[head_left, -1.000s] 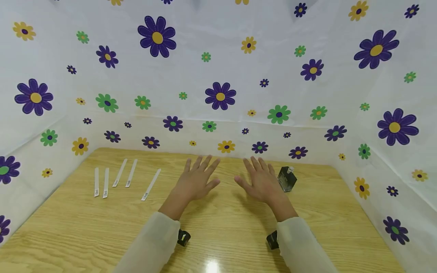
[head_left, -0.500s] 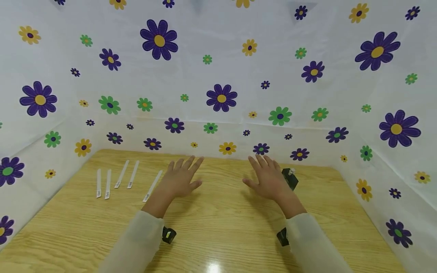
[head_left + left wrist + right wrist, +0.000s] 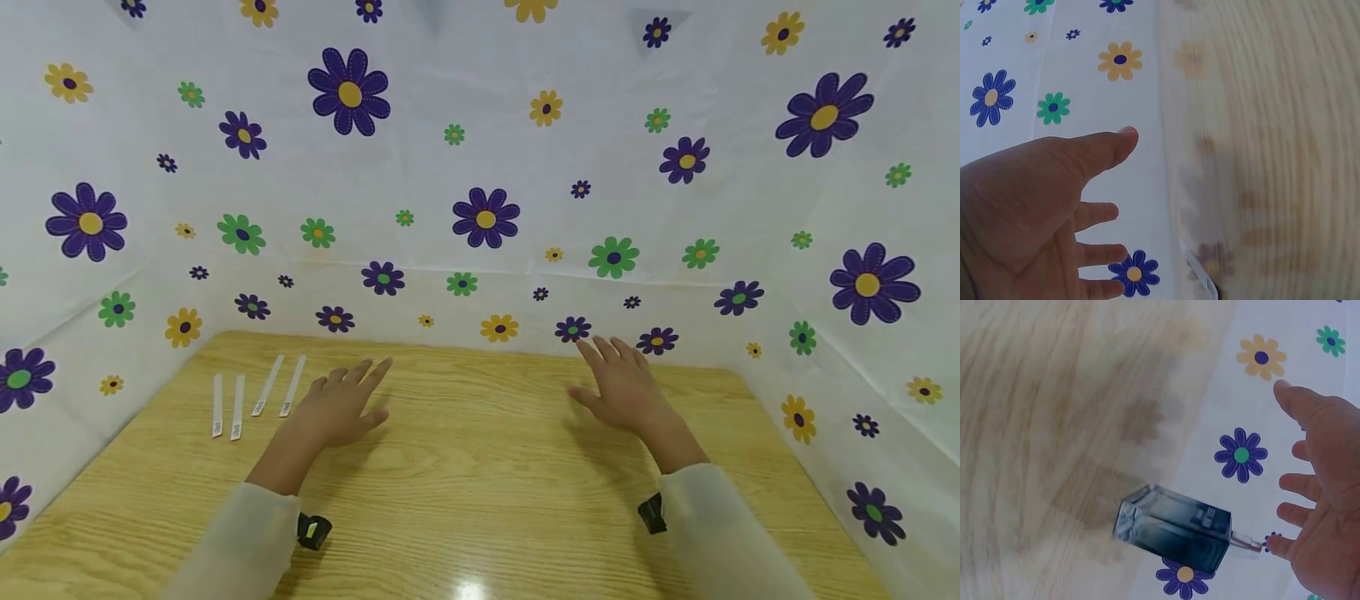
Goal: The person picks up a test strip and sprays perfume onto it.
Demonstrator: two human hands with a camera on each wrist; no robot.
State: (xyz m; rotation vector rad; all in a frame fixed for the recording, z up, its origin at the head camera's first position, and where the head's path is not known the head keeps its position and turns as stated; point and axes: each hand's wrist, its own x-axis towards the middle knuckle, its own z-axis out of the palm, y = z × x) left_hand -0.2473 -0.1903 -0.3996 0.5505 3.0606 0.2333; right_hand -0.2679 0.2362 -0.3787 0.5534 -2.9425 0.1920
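My left hand (image 3: 341,407) hovers over the left part of the table, fingers spread and holding nothing. Several narrow white paper strips (image 3: 272,385) with small print at their near ends lie beside it. Another white strip (image 3: 1204,275) appears low in the left wrist view; in the head view the left hand hides it. My right hand (image 3: 621,388), also spread and holding nothing, hovers at the right. It blocks the perfume bottle from the head view. In the right wrist view that perfume bottle (image 3: 1175,528), dark rectangular glass with a bare spray nozzle, stands near the little finger.
The pale wooden table (image 3: 480,467) is enclosed at the back and sides by a white sheet (image 3: 420,167) printed with flowers. Black wrist cameras (image 3: 313,531) sit by both sleeve cuffs.
Both hands have moved apart, the left one leftward over the nearest strip and the right one rightward in front of the perfume bottle. Strips and bottle stay in place.
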